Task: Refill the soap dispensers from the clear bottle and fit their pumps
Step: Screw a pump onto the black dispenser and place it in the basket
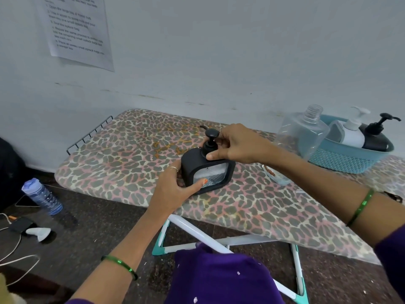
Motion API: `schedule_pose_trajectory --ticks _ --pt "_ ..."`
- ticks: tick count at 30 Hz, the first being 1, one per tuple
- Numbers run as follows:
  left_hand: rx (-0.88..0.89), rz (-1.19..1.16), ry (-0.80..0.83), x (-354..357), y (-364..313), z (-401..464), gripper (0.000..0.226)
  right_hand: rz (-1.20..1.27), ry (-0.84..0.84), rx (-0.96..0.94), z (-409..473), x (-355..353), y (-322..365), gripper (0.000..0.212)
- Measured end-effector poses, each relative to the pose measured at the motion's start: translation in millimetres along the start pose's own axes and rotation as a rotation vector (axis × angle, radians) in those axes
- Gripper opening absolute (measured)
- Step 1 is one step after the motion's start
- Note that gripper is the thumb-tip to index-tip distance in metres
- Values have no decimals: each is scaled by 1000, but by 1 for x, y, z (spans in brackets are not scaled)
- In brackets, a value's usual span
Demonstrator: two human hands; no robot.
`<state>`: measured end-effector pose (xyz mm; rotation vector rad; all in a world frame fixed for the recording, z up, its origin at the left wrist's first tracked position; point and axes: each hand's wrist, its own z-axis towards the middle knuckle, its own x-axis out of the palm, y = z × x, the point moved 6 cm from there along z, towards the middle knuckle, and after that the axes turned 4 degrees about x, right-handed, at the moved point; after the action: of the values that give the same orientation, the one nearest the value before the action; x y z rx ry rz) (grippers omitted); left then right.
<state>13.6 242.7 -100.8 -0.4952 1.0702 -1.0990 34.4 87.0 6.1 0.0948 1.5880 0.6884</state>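
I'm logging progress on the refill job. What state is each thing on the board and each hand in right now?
Black dispenser: upright on ironing board, pump seated.
Left hand: grips the dispenser's body.
Right hand: pinches the pump collar.
Clear bottle: capless, upright.
Basket: holds white dispenser and another black dispenser, pumps fitted.
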Motion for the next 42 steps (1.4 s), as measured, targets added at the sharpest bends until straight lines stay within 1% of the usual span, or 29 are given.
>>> schedule_pose_trajectory --ticks 7,12,15,18,19,20,21,22,23,24,25,27,29,32,36,37,40,42 --pt "-18 -9 2 10 -3 -4 44 4 -233 131 -15 4 -4 48" --pt "-47 37 -24 7 6 -5 42 44 -277 129 -11 15 2 51" --pt "-74 23 -13 7 4 -7 40 68 -261 112 -14 15 2 49" --pt "-92 5 0 6 1 -8 43 134 -195 69 -17 14 0 41" --pt "-94 10 2 5 0 -8 42 158 -183 50 -19 13 -2 32" --pt "-97 13 3 4 0 -9 42 177 -172 45 -20 13 -6 19" --pt "-97 15 5 4 -1 -10 41 183 -163 44 -20 13 -12 23" --pt "-94 23 6 3 -1 -11 41 180 -139 50 -21 15 -19 45" --pt "-90 37 7 3 -1 -11 41 162 -99 65 -22 16 -27 63" --pt "-87 48 7 4 0 -12 42 134 -57 78 -24 19 -33 74" --pt "-93 58 12 4 0 -13 45 122 -12 84 -26 22 -37 78" --pt "-114 68 21 5 1 -14 53 147 19 111 -29 26 -43 73" --pt "-125 83 35 6 1 -14 61 154 -25 129 -30 25 -44 65" --pt "-106 60 78 8 -6 -13 55 108 -91 127 -39 21 -39 61" --pt "-60 13 218 17 -16 -11 58 101 -222 165 -70 18 -36 57" --pt "-51 14 256 20 -17 -10 63 97 -260 184 -80 17 -38 56" --pt "-37 32 365 35 -16 -9 90 115 -353 280 -118 11 -50 55" --pt "21 130 429 49 -20 -10 98 98 -400 356 -144 2 -62 58"
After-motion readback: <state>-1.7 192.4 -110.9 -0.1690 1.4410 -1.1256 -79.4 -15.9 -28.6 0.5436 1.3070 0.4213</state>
